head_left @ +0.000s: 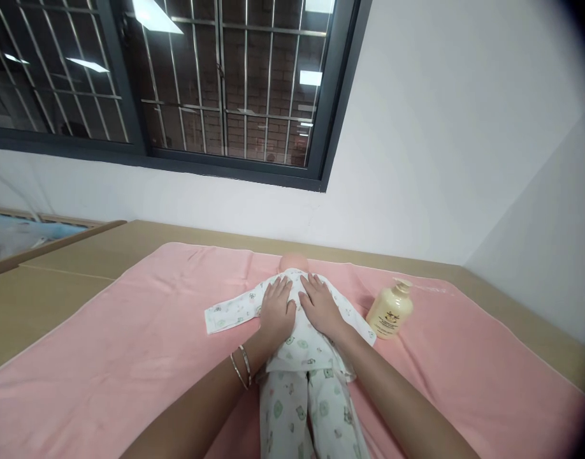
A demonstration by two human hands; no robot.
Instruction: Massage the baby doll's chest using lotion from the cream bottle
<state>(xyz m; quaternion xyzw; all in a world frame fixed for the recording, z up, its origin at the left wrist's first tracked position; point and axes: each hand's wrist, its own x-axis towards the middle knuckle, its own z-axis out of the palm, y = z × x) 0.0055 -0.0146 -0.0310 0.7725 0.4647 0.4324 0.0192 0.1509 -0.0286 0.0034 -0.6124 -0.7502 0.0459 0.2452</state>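
Soft, even light lay on the white wall [431,121]; lamp reflections [311,78] glared in the dark window [232,76]. Shadows were faint, the right-hand corners went black, and fine detail looked smeared.

Pink cloth [144,357] covers the table [96,252] — doll [304,350] and bottle [390,312] atop.

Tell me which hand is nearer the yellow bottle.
Right. The right hand rests on the shirt, toward the bottle but not touching it; the left hand rests on the shirt's other side, farther away.
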